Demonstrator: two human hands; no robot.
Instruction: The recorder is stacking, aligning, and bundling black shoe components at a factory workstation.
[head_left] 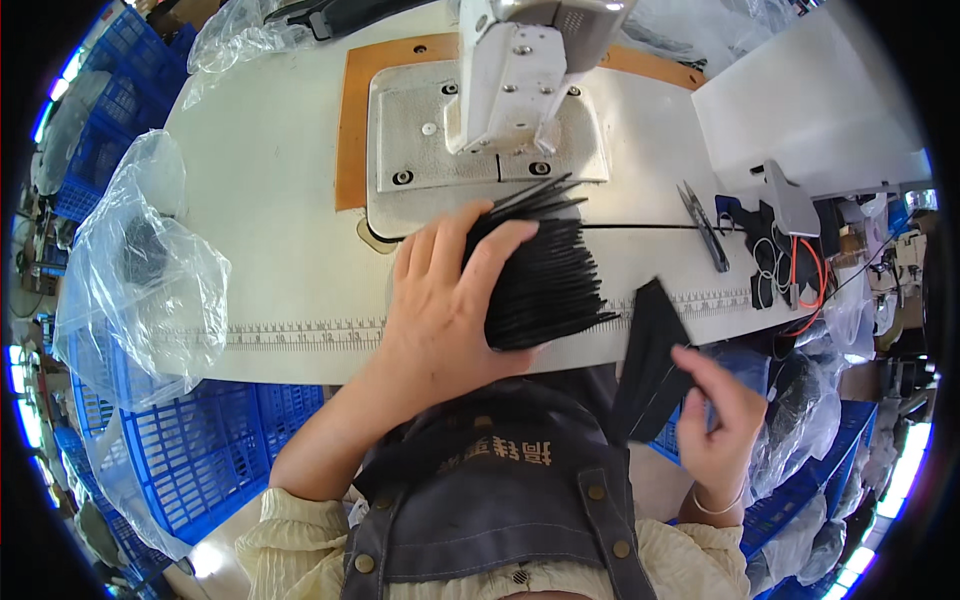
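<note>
My left hand [440, 300] is closed round a thick stack of thin black fabric pieces [545, 280] at the front of the sewing machine table. The pieces stand on edge, pressed together in a row, and a few at the far end fan out. To the right, my right hand [722, 425] pinches a single flat black fabric piece [650, 365] with a pale line along it. That piece hangs tilted over the table's front edge, apart from the stack. Beyond the stack stands the white sewing machine head [515, 80] above its metal bed plate [425, 180].
Thread snips [705, 228] lie on the right of the table [270, 220], near tangled cords [815, 280] and black scraps. A printed ruler strip [290, 335] runs along the front edge. Clear plastic bags [150, 250] and blue crates [210, 450] stand at the left.
</note>
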